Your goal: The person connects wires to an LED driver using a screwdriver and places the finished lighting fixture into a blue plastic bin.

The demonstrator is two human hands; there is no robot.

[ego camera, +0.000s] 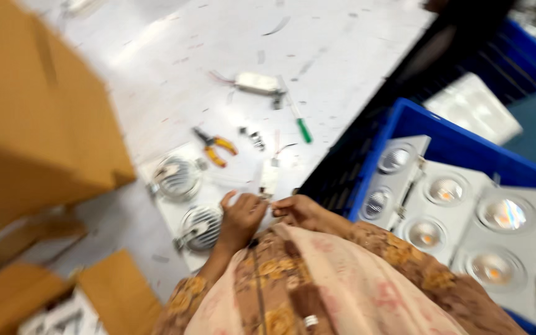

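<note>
Small white flat part (pixel 269 181) pinched between my hands, lower centre.
Its long axis points up-frame; left fingers (pixel 241 208) curled beside it, right fingers (pixel 293 208) clamped on it.

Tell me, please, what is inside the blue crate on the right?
The blue crate holds white square light panels, each with round lamps. The person's sleeve covers the near corner, and whatever lies under the top panels cannot be seen.
</note>
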